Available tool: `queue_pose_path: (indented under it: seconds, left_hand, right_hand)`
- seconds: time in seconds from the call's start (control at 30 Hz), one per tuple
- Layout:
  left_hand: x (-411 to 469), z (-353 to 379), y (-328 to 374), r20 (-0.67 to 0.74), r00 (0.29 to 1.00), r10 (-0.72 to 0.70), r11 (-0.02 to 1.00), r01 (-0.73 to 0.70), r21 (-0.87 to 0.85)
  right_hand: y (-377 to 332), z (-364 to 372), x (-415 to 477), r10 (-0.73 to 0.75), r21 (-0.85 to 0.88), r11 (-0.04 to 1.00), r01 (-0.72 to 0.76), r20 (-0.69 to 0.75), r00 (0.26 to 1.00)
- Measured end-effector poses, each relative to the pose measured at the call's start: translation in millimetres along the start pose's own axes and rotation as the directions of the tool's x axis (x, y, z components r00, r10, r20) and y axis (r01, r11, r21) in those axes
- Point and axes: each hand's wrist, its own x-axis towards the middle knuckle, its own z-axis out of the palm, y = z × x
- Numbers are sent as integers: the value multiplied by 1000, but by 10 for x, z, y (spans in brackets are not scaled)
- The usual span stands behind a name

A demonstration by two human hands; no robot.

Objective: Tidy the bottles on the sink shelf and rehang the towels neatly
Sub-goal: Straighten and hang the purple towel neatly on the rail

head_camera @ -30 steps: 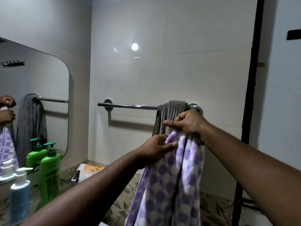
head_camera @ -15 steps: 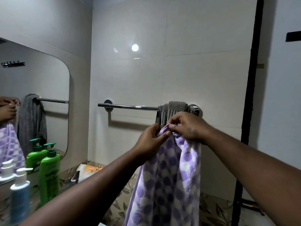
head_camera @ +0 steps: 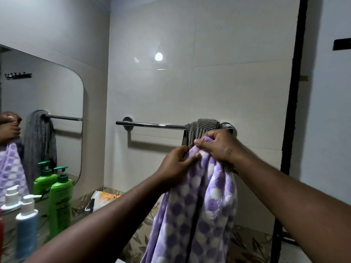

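Note:
A purple-and-white chequered towel (head_camera: pixel 197 209) hangs bunched from both my hands, just below the chrome towel rail (head_camera: pixel 152 125). My right hand (head_camera: pixel 218 147) grips its top edge in front of a grey ribbed towel (head_camera: pixel 204 128) draped over the rail's right end. My left hand (head_camera: pixel 176 162) pinches the same top edge just to the left, touching the right hand. At the lower left stand a green pump bottle (head_camera: pixel 59 198) and a blue bottle with a white pump (head_camera: pixel 26 226) on the sink shelf.
A wall mirror (head_camera: pixel 47 114) on the left reflects the towels, hands and bottles. A crumpled orange-and-white packet (head_camera: pixel 103 198) lies on the patterned counter by the corner. A black vertical frame (head_camera: pixel 292 111) runs down the right side.
My left hand has come up to the towel's top edge beside my right hand. Both hands and the purple towel shifted slightly left and away from the grey towel.

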Motion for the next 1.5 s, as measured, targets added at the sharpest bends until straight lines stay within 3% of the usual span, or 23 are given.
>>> queue_pose_path:
  seconds: [0.1, 0.17, 0.23, 0.3, 0.37, 0.47, 0.53, 0.7, 0.83, 0.93, 1.13, 1.27, 1.4, 1.5]
  left_hand:
    - [-29, -82, -96, 1, 999, -51, 998, 51, 23]
    - [-41, -137, -112, 18, 997, -72, 997, 72, -21]
    - [-27, -157, -68, -2, 997, -82, 995, 81, -55]
    - [3, -155, -3, -27, 998, -49, 999, 49, -22]
    - [23, -144, 38, -24, 1000, 14, 999, -13, 40]
    - [37, -166, 30, -31, 998, 50, 999, -49, 20]
    - [36, -197, 21, -22, 999, 42, 998, -41, 55]
    - [13, -248, -49, -27, 1000, 12, 981, -7, 193]
    - [-7, -191, -23, -101, 992, 76, 927, -32, 375]
    - [11, -156, -25, -186, 981, 50, 930, 22, 367]
    - [40, -79, -41, -151, 988, 37, 961, 7, 277]
    - [11, -75, -76, -136, 989, 66, 970, -31, 242]
    - [-32, -90, -125, -33, 999, 39, 954, -27, 300]
    - [-57, -101, -156, 7, 1000, -1, 940, -2, 340]
  right_hand:
    - [63, -3, 17, 39, 56, 998, -33, -105, 994]
    - [75, -42, 0, -2, 16, 1000, 3, -86, 996]
    - [38, -70, -29, -47, 18, 999, 46, 103, 994]
    - [-35, -73, -52, -46, -37, 997, 61, 321, 946]
    - [-89, -68, -47, -21, -185, 978, 99, 385, 923]
    - [-102, -100, -58, -54, -275, 954, 122, 244, 968]
    - [-68, -88, -88, -62, -186, 978, 92, 163, 985]
    - [-40, -50, -143, 83, -30, 996, -83, 15, 996]
    - [-52, -50, -142, 90, 22, 996, -91, 42, 995]
    - [-62, -52, -113, 43, -31, 999, -39, 124, 991]
    - [-14, 29, -37, 49, -68, 997, -26, 351, 935]
    - [-9, 9, -25, 106, -84, 993, -86, 281, 954]
    - [36, -23, -3, 201, 99, 973, -211, 100, 974]
    - [62, -46, -19, 244, 273, 924, -269, 122, 962]
